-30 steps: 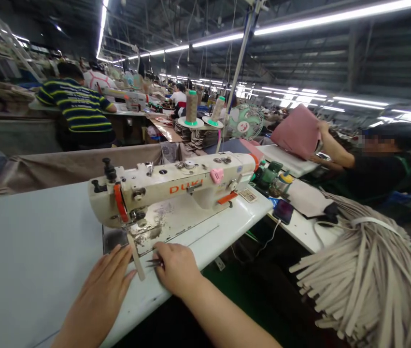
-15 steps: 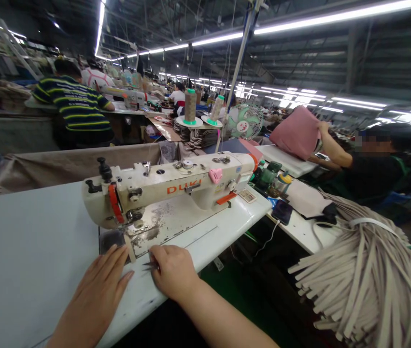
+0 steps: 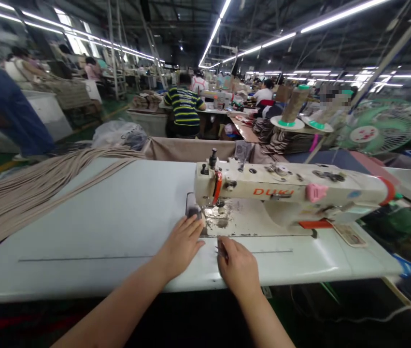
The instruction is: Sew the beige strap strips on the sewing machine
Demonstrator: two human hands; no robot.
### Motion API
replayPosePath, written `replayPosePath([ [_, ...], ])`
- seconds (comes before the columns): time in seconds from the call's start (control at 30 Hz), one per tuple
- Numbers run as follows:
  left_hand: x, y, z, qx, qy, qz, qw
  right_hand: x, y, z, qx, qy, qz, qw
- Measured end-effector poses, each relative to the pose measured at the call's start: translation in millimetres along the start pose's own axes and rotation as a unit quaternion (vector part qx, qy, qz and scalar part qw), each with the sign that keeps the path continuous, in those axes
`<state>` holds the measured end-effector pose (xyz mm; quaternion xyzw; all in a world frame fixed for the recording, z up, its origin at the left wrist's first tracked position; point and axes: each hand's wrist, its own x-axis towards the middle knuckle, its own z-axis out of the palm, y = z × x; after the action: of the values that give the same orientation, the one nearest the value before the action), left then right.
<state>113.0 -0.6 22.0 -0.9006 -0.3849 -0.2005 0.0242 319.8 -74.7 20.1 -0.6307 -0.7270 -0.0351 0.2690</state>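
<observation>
My left hand lies flat on the white table, fingers stretched toward the dark plate left of the needle area. By its fingertips shows a short pale strip, partly covered. Just in front of the bed of the sewing machine, my right hand is closed on small dark thread snips. Their pointed tips stick out toward the left hand, and the rest is hidden in the palm. A small gap separates the two hands.
Long beige strips drape over the left side of the table. Thread cones and a green fan stand behind the machine. A person in a striped shirt sits farther back; a blue-clothed figure is at left.
The view has swung left, so the machine and hands appear farther right and the beige strips on the table come into sight. Both hands keep about the same place by the machine.
</observation>
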Motion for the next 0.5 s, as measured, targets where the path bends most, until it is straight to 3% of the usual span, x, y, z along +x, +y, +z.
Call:
replayPosePath([
  [0.5,20.5,-14.3,-4.8,-0.041,-0.053,-0.042,0.997,-1.0,5.5,2.5,-0.033,0.023,-0.040,0.998],
])
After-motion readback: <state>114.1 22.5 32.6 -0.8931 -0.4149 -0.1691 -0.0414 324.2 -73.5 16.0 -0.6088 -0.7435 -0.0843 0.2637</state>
